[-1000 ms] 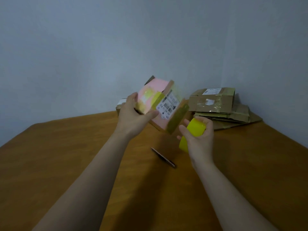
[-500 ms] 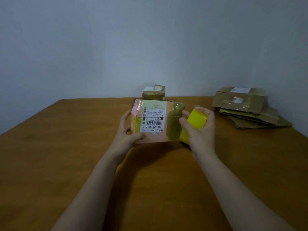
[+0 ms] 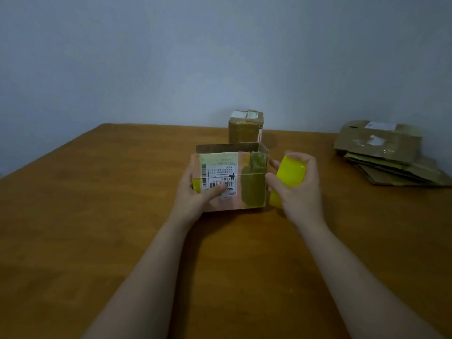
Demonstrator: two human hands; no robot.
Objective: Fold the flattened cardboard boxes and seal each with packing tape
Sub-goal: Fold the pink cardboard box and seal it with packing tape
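Left side first: bare wooden table point(image 3: 97, 216), smooth and warm brown, grain running across. Now the left hand point(image 3: 195, 192) grips the near-left corner of the pink box point(image 3: 249, 204), with the thumb laid over the white shipping label point(image 3: 220, 172) and the fingers wrapped round the left side. The box is glossy-faced cardboard, squarish, and it's sitting low at the middle of the table with a raw brown flap standing up along its far edge. A dull olive strip of tape point(image 3: 253, 187) runs down its right part.

Half a second ago the label read upright and the box was held up; now the print is upside down and the box is lower.

Behind it stands a small brown sealed box point(image 3: 245, 129), far against the wall.

The right hand point(image 3: 298, 194) has its fingers curled round a bright yellow tape roll point(image 3: 291, 176), smooth and round, just beside the pink box's right edge. I can't tell whether it touches.

Far right, a stack of flattened cardboard point(image 3: 386, 157), creased and scuffed.
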